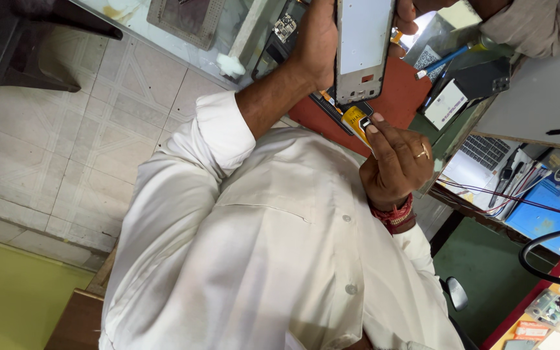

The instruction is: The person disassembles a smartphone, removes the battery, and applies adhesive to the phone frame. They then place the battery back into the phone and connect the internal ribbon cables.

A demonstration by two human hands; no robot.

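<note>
My left hand point(315, 45) grips a stripped phone frame point(363, 39) by its edge and holds it upright above the red mat point(403, 97). The frame's pale inner side faces me. My right hand point(396, 165), with a ring and red wrist threads, pinches a small yellow glue tube point(356, 120). The tube's tip sits just below the frame's lower end. Another person's fingers point(406, 16), on a beige sleeve point(539, 23), touch the frame's far top corner.
On the bench to the right lie a blue-handled tool point(445, 61), a dark phone point(484, 78), a white box point(445, 104), a laptop point(481, 155), a blue box point(542, 217) and tangled cables point(487, 194). A glass-topped counter point(163, 19) stands over tiled floor at left.
</note>
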